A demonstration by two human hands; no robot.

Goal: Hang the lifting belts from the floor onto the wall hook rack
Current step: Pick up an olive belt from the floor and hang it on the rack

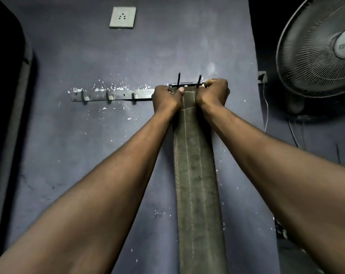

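Note:
A long olive-green lifting belt (195, 175) with pale stitching hangs flat against the wall, its metal buckle (188, 84) with two upright prongs at the top. My left hand (165, 98) grips the belt's top left edge, thumb laid over the front. My right hand (213, 91) grips the top right edge, fingers pinching the end of the buckle bar. The buckle sits at the right end of the grey metal wall hook rack (112, 95), whose right part is hidden behind my hands. Whether the buckle is caught on a hook I cannot tell.
Three bare hooks show on the rack to the left. A wall socket (123, 17) sits above. A fan (318, 48) with a cable is mounted at the right. A dark padded object (7, 115) stands along the left edge.

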